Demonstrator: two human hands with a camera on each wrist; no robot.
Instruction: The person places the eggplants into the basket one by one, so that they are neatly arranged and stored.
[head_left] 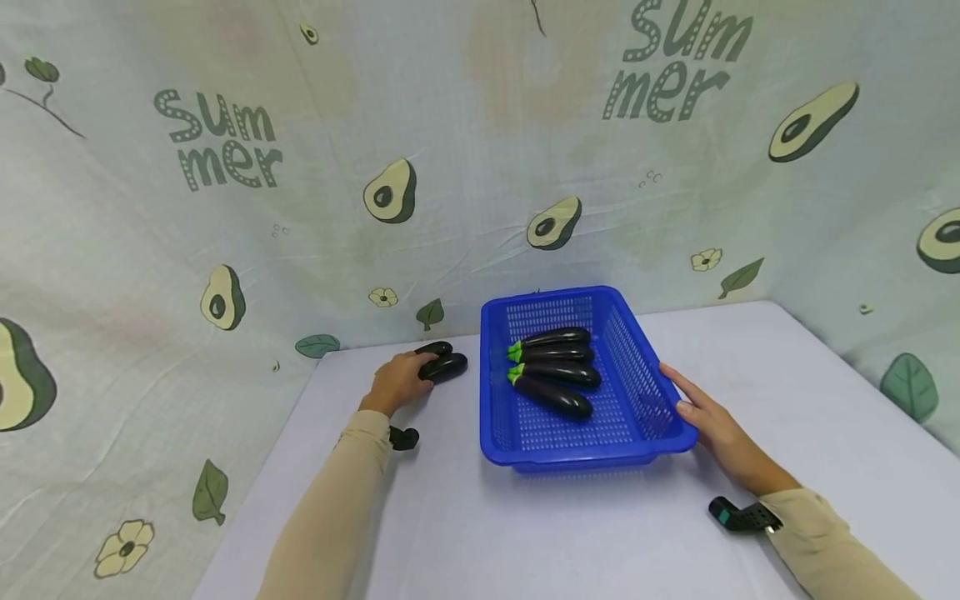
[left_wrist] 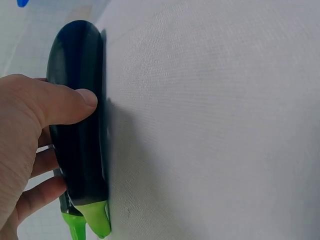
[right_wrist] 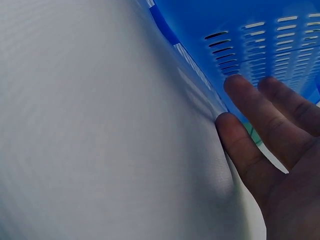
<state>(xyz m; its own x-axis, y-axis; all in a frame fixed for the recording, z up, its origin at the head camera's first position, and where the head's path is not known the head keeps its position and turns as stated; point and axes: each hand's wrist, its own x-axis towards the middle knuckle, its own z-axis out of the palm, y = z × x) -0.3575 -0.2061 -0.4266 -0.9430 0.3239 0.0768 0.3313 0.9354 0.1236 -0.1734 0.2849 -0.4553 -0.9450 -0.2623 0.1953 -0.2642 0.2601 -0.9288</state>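
Note:
At the back left of the table, my left hand [head_left: 402, 383] grips a dark purple eggplant [head_left: 444, 367]. The left wrist view has the thumb across this eggplant [left_wrist: 80, 155] and the fingers on its far side. A second eggplant [head_left: 435, 347] lies right behind it; its green stem [left_wrist: 75, 226] shows below the fingers. My right hand [head_left: 712, 425] touches the right side of a blue plastic basket [head_left: 498, 433]. In the right wrist view its fingers [right_wrist: 270, 122] are extended against the perforated basket wall [right_wrist: 200, 20]. Several eggplants [head_left: 558, 375] lie side by side inside the basket, green stems to the left.
A white cloth covers the table [head_left: 465, 533]. Behind it hangs a curtain [head_left: 465, 108] printed with avocados, leaves and lettering, close to the basket's back edge. Black straps with small devices [head_left: 742, 515] sit on both wrists.

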